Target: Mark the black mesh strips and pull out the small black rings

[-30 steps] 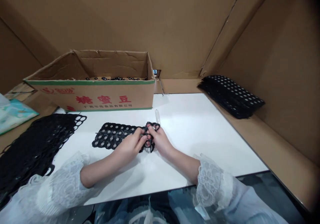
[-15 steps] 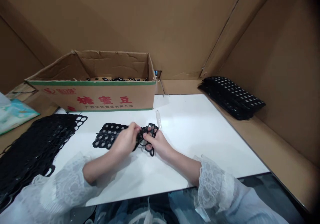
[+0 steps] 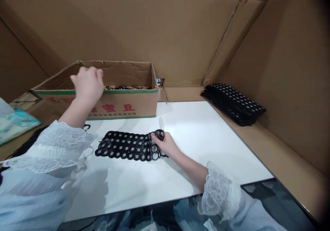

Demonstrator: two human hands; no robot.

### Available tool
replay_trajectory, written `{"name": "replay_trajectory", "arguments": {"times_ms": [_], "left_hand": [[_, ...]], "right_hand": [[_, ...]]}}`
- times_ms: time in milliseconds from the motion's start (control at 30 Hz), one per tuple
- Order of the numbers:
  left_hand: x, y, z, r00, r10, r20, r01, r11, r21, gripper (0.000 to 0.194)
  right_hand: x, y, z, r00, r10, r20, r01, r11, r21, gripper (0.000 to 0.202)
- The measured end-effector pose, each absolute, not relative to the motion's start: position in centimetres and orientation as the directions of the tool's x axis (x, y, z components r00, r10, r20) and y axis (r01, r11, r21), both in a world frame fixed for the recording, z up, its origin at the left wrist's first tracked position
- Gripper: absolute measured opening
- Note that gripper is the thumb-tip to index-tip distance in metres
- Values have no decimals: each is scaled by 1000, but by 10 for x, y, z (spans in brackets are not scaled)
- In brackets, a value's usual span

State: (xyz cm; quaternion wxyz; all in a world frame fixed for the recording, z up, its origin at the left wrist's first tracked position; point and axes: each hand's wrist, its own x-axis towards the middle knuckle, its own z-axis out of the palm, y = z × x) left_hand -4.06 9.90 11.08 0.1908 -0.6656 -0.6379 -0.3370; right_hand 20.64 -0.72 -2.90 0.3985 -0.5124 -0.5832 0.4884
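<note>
White tabletop (image 3: 201, 138) bears the black ringed sheet (image 3: 126, 145), stretching left from the right hand's (image 3: 166, 145) fingers pinching it; the left hand (image 3: 89, 85), curled, contents unclear, probably deposits at the carton (image 3: 148, 103) near its fingers, which calls for loosening.

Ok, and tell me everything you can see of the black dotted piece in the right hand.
The black dotted piece is a roughly oblong sheet with rows of pale grey round spots and a scalloped edge, slightly shiny, perhaps rubber or plastic. It lies mostly flat on the white tabletop, its right end showing ring-like openings and gripped by the right hand.
</note>
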Motion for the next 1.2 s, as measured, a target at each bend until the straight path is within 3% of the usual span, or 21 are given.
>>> {"name": "replay_trajectory", "arguments": {"times_ms": [200, 267, 333, 400, 500, 600, 767, 933, 1000, 1067, 1133, 1200], "left_hand": [[-10, 62, 94, 76, 677, 732, 990, -138, 25, 49], [10, 35, 79, 111, 791, 602, 984, -174, 48, 47], [30, 11, 57, 202, 932, 302, 960, -249, 127, 42], [45, -7, 33, 328, 942, 64, 921, -335, 199, 42], [54, -19, 7, 404, 915, -23, 871, -377, 315, 34], [55, -22, -2, 407, 913, -5, 840, -372, 394, 27], [49, -15, 1, 344, 939, 10, 863, -320, 390, 22], [10, 20, 50, -45, 935, 352, 936, -83, 341, 34], [-10, 36, 78, -70, 803, 591, 963, -100, 251, 41], [-27, 54, 101, -30, 691, 722, 977, -132, 166, 47], [-40, 72, 113, -10, 652, 758, 987, -115, 113, 52], [-50, 90, 117, -13, 703, 711, 998, -40, 58, 61]], "right_hand": [[201, -5, -38, -209, 968, -139, 136, -112, -984, 22], [198, -6, -38, -195, 971, -139, 72, -127, -989, 18], [196, -8, -36, -199, 972, -126, 2, -128, -992, 16], [195, -11, -32, -225, 969, -106, -37, -117, -992, 16], [193, -14, -27, -239, 964, -115, -44, -129, -991, 16], [191, -16, -26, -236, 963, -127, -38, -140, -989, 14], [189, -15, -32, -192, 981, -13, 60, -2, -998, 14], [192, -12, -40, -117, 993, 6, 71, 14, -997, 16], [191, -11, -38, -127, 991, -33, 32, -29, -999, 18], [189, -11, -35, -148, 987, -54, -16, -57, -998, 19], [188, -12, -31, -157, 984, -88, -47, -96, -994, 20], [188, -13, -27, -145, 979, -145, -58, -155, -986, 20]]}}
